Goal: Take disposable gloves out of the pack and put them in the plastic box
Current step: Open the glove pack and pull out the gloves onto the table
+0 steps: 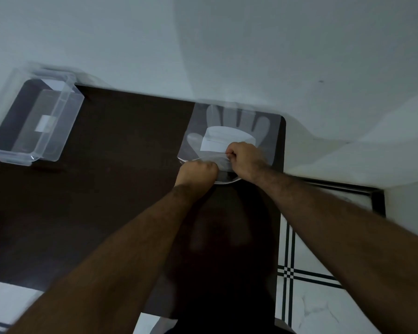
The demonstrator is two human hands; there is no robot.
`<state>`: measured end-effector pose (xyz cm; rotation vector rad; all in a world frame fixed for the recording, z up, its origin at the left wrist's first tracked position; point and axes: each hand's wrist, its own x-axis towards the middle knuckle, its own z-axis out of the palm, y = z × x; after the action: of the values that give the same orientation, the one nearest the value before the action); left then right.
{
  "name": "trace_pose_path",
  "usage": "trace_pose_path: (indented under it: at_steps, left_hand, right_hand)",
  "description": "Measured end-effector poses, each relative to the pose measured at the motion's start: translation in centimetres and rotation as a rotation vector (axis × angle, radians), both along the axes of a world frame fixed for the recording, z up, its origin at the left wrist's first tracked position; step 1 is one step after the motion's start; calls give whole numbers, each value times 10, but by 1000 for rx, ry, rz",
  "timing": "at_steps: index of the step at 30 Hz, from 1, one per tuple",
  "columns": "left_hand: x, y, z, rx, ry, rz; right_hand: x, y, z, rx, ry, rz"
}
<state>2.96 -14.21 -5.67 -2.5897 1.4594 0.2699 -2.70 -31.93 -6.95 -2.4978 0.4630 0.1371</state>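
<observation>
A clear pack of disposable gloves (237, 121) lies flat at the table's far right corner, with a glove shape and a white label showing through it. Both of my hands pinch its near open edge. My left hand (197, 173) is closed on the left side of that edge. My right hand (245, 162) is closed on the right side, next to the label. A clear plastic box (38, 121) stands open at the far left of the table, with nothing seen inside except a white sticker.
The dark brown table (121, 165) stands against a pale wall (203, 44). White floor tiles with black lines (307, 273) show to the right and near left. A dark frame (377, 201) runs along the right wall base.
</observation>
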Motion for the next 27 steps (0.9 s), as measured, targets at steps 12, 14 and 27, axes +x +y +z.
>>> trace_pose_path:
  at_steps: [12,14,27]
  left_hand:
    - [11,21,-23,-276,-48,-237]
    - [13,20,-21,-235,-22,-246]
    - [16,1,-12,-32,-146,-341]
  right_hand:
    - [5,-5,-1,19,10,9]
    - [6,-5,0,13,19,8]
    - [6,-11,10,-2,11,109]
